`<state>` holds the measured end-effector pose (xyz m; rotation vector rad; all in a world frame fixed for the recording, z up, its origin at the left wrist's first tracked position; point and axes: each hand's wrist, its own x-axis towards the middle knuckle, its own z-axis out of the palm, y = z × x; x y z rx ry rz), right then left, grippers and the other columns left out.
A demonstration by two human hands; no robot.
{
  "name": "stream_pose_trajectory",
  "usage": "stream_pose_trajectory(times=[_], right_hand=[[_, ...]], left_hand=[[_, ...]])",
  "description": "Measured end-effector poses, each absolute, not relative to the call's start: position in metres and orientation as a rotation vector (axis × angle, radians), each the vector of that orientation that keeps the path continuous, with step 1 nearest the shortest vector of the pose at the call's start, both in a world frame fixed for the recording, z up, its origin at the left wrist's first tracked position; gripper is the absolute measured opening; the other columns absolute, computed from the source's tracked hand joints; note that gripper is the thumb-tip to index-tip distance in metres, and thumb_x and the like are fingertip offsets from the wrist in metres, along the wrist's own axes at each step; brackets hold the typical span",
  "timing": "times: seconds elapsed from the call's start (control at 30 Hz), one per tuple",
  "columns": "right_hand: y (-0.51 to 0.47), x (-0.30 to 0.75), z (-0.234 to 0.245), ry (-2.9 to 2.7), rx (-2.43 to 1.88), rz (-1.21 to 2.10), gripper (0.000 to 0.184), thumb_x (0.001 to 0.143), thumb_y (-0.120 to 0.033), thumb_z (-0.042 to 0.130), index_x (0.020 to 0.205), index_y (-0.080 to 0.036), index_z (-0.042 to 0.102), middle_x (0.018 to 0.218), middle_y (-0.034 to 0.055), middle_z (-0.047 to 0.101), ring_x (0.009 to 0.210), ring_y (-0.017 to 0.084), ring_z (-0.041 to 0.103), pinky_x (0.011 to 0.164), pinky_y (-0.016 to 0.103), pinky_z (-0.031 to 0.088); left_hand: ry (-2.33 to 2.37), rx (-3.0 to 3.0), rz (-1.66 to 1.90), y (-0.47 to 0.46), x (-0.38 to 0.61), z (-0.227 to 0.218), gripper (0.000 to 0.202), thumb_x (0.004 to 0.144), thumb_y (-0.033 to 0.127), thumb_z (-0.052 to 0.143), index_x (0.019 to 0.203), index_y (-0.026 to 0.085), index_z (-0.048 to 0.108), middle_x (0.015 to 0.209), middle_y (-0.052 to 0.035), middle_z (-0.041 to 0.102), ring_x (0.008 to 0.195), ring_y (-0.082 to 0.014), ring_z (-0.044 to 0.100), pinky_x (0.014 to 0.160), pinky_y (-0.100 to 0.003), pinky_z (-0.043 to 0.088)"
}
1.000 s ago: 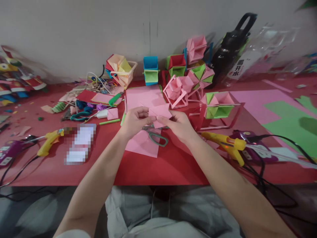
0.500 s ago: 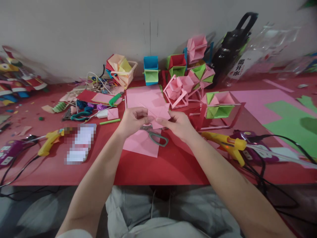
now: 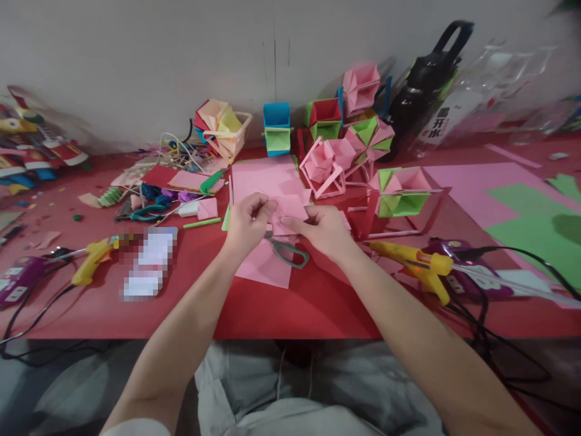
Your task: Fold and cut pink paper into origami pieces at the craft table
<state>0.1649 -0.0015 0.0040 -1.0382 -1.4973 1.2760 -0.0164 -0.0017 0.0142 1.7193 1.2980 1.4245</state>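
Between my two hands is a small pink paper piece, held up above the table. My left hand pinches its left edge between thumb and fingers. On the right edge, my right hand grips it, thumb lying across the front. Under the hands lie scissors with grey-green handles, their blades mostly hidden. They rest on a pink paper sheet. Behind the hands is a larger pink sheet.
Several folded paper wheels on frames stand behind, one pink and green. A yellow glue gun lies right, another glue gun left beside a phone. A black bottle leans by the wall. Green paper lies far right.
The small pink paper has turned from a slanted position to a more level, rectangular look. My left hand has shifted slightly right and its fingers have curled further in.
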Motion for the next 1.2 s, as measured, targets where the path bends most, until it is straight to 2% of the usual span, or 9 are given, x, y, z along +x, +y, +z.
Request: stream_pose_trajectory(times=[0.1, 0.17, 0.33, 0.47, 0.6, 0.8, 0.97, 1.07, 1.2], right_hand=[[-0.004, 0.162, 0.008, -1.487, -1.027, 1.318, 0.065, 0.061, -0.058, 0.089, 0.056, -0.025, 0.034, 0.050, -0.0054, 0.044, 0.056, 0.020, 0.065, 0.045, 0.028, 0.045], [-0.004, 0.162, 0.009, -1.469, -1.032, 1.360, 0.066, 0.061, -0.057, 0.089, 0.056, -0.025, 0.031, 0.049, -0.0047, 0.048, 0.057, 0.021, 0.068, 0.046, 0.028, 0.047], [0.001, 0.166, 0.003, -1.480, -1.057, 1.377, 0.053, 0.067, -0.057, 0.086, 0.059, -0.023, 0.046, 0.062, 0.0035, 0.069, 0.060, 0.022, 0.070, 0.054, 0.032, 0.052], [0.004, 0.169, 0.000, -1.519, -1.018, 1.296, 0.045, 0.071, -0.055, 0.084, 0.062, -0.021, 0.055, 0.062, 0.0011, 0.066, 0.059, 0.017, 0.064, 0.057, 0.031, 0.049], [0.004, 0.169, 0.005, -1.420, -0.980, 1.301, 0.036, 0.074, -0.053, 0.081, 0.071, -0.020, 0.067, 0.063, -0.0016, 0.061, 0.059, 0.013, 0.055, 0.060, 0.029, 0.046], [0.010, 0.174, 0.005, -1.255, -1.015, 1.218, 0.028, 0.075, -0.044, 0.080, 0.070, -0.020, 0.067, 0.064, -0.0027, 0.056, 0.060, 0.011, 0.046, 0.056, 0.026, 0.037], [0.009, 0.174, 0.005, -1.209, -0.960, 1.376, 0.042, 0.068, -0.055, 0.085, 0.079, -0.021, 0.065, 0.071, -0.0022, 0.059, 0.064, 0.012, 0.052, 0.060, 0.027, 0.043], [0.006, 0.169, 0.005, -1.226, -0.977, 1.387, 0.047, 0.063, -0.057, 0.088, 0.075, -0.020, 0.062, 0.070, -0.0022, 0.059, 0.065, 0.013, 0.054, 0.061, 0.027, 0.045], [0.006, 0.168, 0.003, -1.248, -1.020, 1.276, 0.044, 0.069, -0.058, 0.083, 0.068, -0.021, 0.061, 0.064, -0.0020, 0.058, 0.060, 0.013, 0.053, 0.058, 0.028, 0.044]], left_hand=[[1.378, 1.828, 1.444, -0.001, -0.019, 0.013, 0.025, 0.091, 0.029, 0.064, 0.069, 0.019, 0.058, 0.061, 0.0025, 0.050, 0.060, -0.0124, 0.045, 0.058, -0.026, 0.034], [1.390, 1.858, 1.444, 0.000, -0.021, 0.013, 0.024, 0.092, 0.030, 0.063, 0.071, 0.020, 0.059, 0.062, 0.0020, 0.052, 0.061, -0.0131, 0.046, 0.059, -0.026, 0.035], [1.266, 1.742, 1.399, 0.003, -0.026, 0.015, 0.026, 0.088, 0.036, 0.067, 0.070, 0.019, 0.061, 0.065, 0.0007, 0.055, 0.060, -0.0136, 0.053, 0.058, -0.026, 0.042], [1.212, 1.696, 1.434, 0.006, -0.030, 0.014, 0.024, 0.086, 0.033, 0.070, 0.068, 0.018, 0.066, 0.066, -0.0011, 0.060, 0.065, -0.0144, 0.056, 0.062, -0.026, 0.046], [1.128, 1.450, 1.452, 0.008, -0.031, 0.012, 0.023, 0.082, 0.035, 0.074, 0.068, 0.018, 0.067, 0.064, 0.0000, 0.060, 0.061, -0.0123, 0.057, 0.059, -0.024, 0.049], [1.053, 1.221, 1.045, 0.003, -0.028, 0.017, 0.035, 0.066, 0.040, 0.089, 0.070, 0.016, 0.064, 0.060, -0.0022, 0.067, 0.054, -0.0144, 0.065, 0.056, -0.026, 0.056], [1.020, 1.061, 1.141, 0.000, -0.014, 0.013, 0.037, 0.070, 0.042, 0.087, 0.073, 0.016, 0.061, 0.070, -0.0055, 0.073, 0.058, -0.0129, 0.068, 0.059, -0.024, 0.056], [0.970, 0.947, 1.162, 0.000, -0.005, 0.008, 0.035, 0.074, 0.040, 0.084, 0.077, 0.016, 0.059, 0.071, -0.0048, 0.073, 0.062, -0.0133, 0.070, 0.061, -0.024, 0.057], [0.921, 0.947, 1.105, -0.003, 0.000, 0.006, 0.032, 0.075, 0.037, 0.084, 0.082, 0.016, 0.061, 0.072, -0.0057, 0.074, 0.062, -0.0148, 0.071, 0.059, -0.025, 0.057]])
